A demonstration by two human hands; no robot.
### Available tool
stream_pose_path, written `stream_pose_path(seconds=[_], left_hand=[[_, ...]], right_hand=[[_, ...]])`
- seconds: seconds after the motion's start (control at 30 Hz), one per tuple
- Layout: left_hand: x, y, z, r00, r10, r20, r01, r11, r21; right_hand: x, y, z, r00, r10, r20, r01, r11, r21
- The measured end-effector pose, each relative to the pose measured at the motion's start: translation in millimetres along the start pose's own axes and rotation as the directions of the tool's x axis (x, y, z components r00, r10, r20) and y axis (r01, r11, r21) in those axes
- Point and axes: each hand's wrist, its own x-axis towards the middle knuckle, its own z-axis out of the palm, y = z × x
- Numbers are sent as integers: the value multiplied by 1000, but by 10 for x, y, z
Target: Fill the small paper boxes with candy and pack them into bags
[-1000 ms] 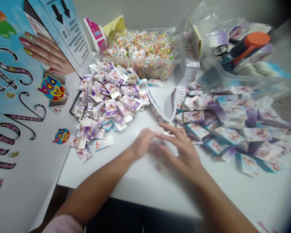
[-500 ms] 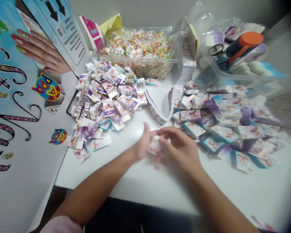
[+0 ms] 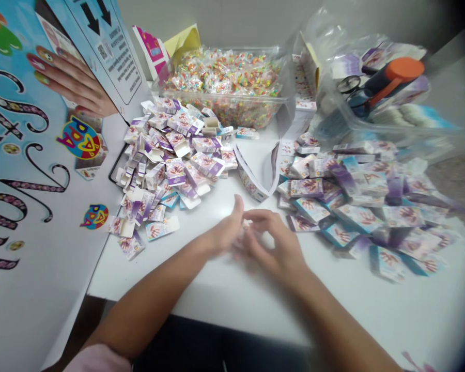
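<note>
Over the white table's near middle, my two hands meet around a small printed cardboard box [image 3: 240,238], blurred and mostly hidden by the fingers. My left hand [image 3: 228,231] supports it from the left, thumb raised and apart, fingers curled beneath. From the right, my right hand [image 3: 277,247] has its thumb and curved fingers closed at the box's end. Left of the hands lies a heap of small boxes [image 3: 174,170], several with open end flaps. More small boxes [image 3: 358,217], purple and blue, mostly closed, are piled on the right.
A clear plastic bin [image 3: 232,96] of small packets with colourful bits stands at the back. Before it sits a folded card strip [image 3: 251,181]. At right, a clear container [image 3: 375,124] holds scissors [image 3: 349,84] and a dark, orange-topped object [image 3: 401,72]. A large printed board [image 3: 58,206] borders the left.
My right hand has shifted left, closer to my left hand, covering more of the small box. The view has moved slightly; the piles look unchanged.
</note>
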Motion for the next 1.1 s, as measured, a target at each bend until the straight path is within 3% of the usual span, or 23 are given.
stream_pose_path(seconds=[0.07, 0.17, 0.23, 0.3, 0.33, 0.4, 0.47, 0.5, 0.57, 0.6, 0.67, 0.7, 0.77, 0.8, 0.83, 0.9, 0.97, 1.1], left_hand=[[18, -32, 11, 1000, -19, 6, 19, 1000, -9], [23, -41, 0, 998, -20, 56, 24, 997, -67], [9, -3, -34, 995, 6, 104, 4, 995, -97], [-6, 55, -78, 990, 65, 127, -55, 995, -82], [-10, 84, -96, 988, 102, 119, -95, 994, -61], [-8, 125, -114, 982, 183, 48, -182, 983, -29], [1, 138, -103, 969, 243, -48, -244, 970, -16], [7, 135, -89, 963, 255, -80, -257, 966, -9], [15, 119, -58, 959, 262, -104, -263, 965, 11], [18, 110, -45, 959, 265, -104, -264, 964, 22], [25, 97, -34, 955, 277, -111, -275, 961, 32], [28, 95, -36, 951, 283, -125, -281, 959, 34], [35, 97, -50, 941, 294, -170, -292, 956, 35], [39, 100, -60, 933, 300, -198, -298, 954, 37], [42, 103, -69, 925, 306, -223, -305, 951, 39], [50, 106, -81, 913, 319, -254, -317, 947, 47], [63, 99, -84, 908, 330, -259, -325, 944, 63], [96, 63, -74, 899, 353, -261, -337, 936, 104]], right_hand=[[1, -10, -15, 998, 54, 42, -55, 998, 11], [6, -38, -42, 983, 158, 97, -173, 970, 171], [26, -26, -60, 976, 217, 8, -209, 932, 297], [72, 43, -105, 945, 256, -203, -176, 923, 342], [102, 97, -150, 906, 261, -333, -152, 935, 322], [165, 226, -294, 781, 253, -571, -153, 964, 218], [208, 348, -486, 590, 146, -794, -178, 983, 49], [217, 395, -580, 524, 70, -849, -206, 977, -47], [210, 452, -713, 464, -92, -881, -258, 937, -234], [196, 462, -737, 457, -165, -874, -272, 910, -314], [159, 455, -688, 523, -241, -818, -273, 861, -429], [141, 445, -619, 595, -232, -769, -263, 849, -459], [118, 429, -431, 782, -111, -614, -249, 847, -470], [117, 429, -326, 853, -18, -522, -265, 847, -462], [124, 437, -226, 893, 77, -443, -300, 837, -458], [157, 476, -56, 906, 243, -346, -392, 790, -471], [202, 532, 55, 895, 329, -301, -442, 736, -512], [249, 610, 128, 897, 333, -292, -443, 695, -566]])
